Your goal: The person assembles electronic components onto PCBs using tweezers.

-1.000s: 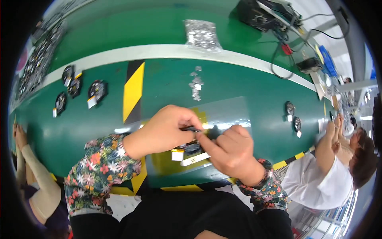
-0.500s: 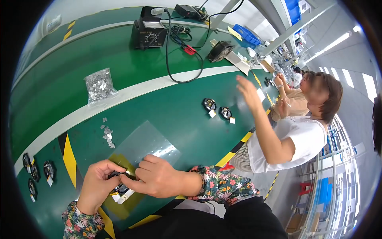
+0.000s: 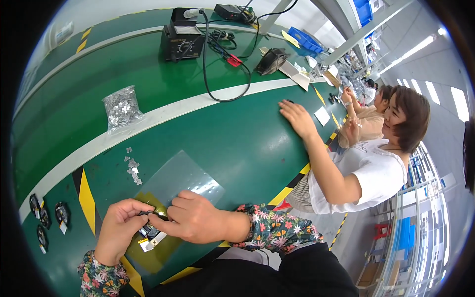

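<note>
Between both my hands is a small black electronic assembly with a white-and-yellow tab at its lower side. My left hand is closed, thumb and fingers pinching its upper left edge. From the right, my right hand has curled fingers, thumb and forefinger pressed against the same assembly. My fingers hide much of it. Under it lie a yellowish translucent sheet and a clear plastic sheet. Small silvery metal pieces are scattered beyond my left hand.
Several black assemblies lie at far left. A clear bag of metal pieces rests on the raised ledge, near a black control box with a looping cable. A co-worker's hand is on the table at right, by a white card.
The co-worker's hand has come down onto the table, and the two black assemblies that lay nearby are gone from their spots. My hands have barely shifted around the assembly.
</note>
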`<state>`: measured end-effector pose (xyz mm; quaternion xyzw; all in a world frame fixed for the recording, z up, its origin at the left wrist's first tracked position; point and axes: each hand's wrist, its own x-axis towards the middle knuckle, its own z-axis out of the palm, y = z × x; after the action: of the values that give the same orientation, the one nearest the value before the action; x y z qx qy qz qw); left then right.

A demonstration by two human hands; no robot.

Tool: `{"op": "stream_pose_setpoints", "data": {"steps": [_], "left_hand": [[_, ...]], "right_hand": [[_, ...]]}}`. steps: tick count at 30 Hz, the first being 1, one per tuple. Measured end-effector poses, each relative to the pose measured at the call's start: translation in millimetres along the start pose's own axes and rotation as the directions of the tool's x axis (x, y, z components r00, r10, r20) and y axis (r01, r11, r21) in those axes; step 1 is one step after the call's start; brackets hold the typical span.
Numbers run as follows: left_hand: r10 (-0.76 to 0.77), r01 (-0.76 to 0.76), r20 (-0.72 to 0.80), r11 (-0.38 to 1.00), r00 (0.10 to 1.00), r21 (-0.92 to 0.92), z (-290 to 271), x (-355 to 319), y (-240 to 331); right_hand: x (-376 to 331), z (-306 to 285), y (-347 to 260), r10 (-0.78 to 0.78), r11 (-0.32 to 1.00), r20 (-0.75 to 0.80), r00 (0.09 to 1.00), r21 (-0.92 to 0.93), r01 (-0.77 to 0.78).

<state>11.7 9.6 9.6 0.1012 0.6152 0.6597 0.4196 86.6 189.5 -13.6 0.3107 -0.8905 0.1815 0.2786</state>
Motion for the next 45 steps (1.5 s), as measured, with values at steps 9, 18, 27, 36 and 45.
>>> {"op": "stream_pose_setpoints", "data": {"steps": [9, 18, 27, 36, 45], "left_hand": [[0.022, -0.02, 0.033, 0.998, 0.999, -0.058, -6, 4, -5], [0.102, -0.098, -0.04, 0.991, 0.994, 0.091, -5, -4, -5], [0.317, -0.315, 0.068, 0.948, 0.946, -0.042, 1, 2, -18], [0.691, 0.36, -0.284, 0.038, 0.664, 0.932, -125, -35, 32], [0.257, 0.313, -0.426, 0.382, 0.868, 0.869, -159, -58, 42]], "right_hand": [[-1, 4, 3, 0.097, 0.97, -0.029, 0.995, 0.227, -0.088], [11, 1, -6, 0.406, 0.798, 0.131, 0.904, 0.432, -0.421], [18, -14, -6, 0.672, 0.448, 0.309, 0.673, 0.553, -0.702], [-56, -73, 110, 0.634, 0.639, -0.287, 0.718, -0.33, -0.695], [-2, -56, 74, 0.672, 0.734, -0.221, 0.707, 0.076, -0.675]]}}
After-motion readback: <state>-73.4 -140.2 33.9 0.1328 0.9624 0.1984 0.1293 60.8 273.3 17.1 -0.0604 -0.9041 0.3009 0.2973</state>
